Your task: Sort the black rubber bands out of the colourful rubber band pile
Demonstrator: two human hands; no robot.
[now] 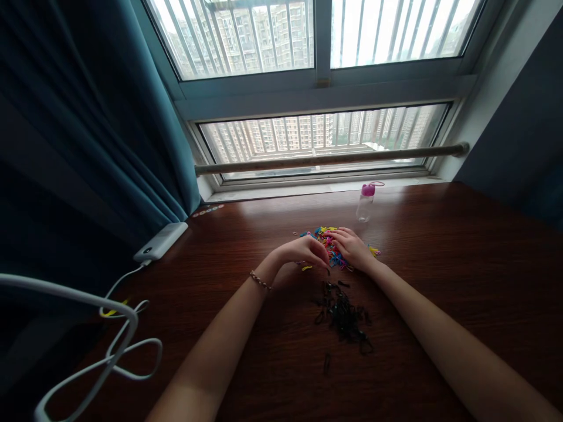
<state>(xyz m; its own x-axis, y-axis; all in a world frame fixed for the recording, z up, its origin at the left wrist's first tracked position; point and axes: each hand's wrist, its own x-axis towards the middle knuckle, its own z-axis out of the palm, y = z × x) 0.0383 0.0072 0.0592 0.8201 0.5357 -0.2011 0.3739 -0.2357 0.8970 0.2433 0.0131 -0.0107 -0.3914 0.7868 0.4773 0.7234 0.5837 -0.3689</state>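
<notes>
A thin bracelet [260,280] in mixed light and dark tones circles the left wrist [270,267]; both forearms [229,334] are bare.

I seem to be in a room of a high-rise home: a long blue curtain [109,105] hangs at my left, a glossy wooden surface [440,264] stretches up to the window [323,41], and past the glass I see tall apartment blocks [281,26].

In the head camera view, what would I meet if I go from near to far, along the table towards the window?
Single small dark loop, heap of small black bands, heap of small multicoloured bands, transparent bottle with pink lid, long round horizontal rail.
</notes>
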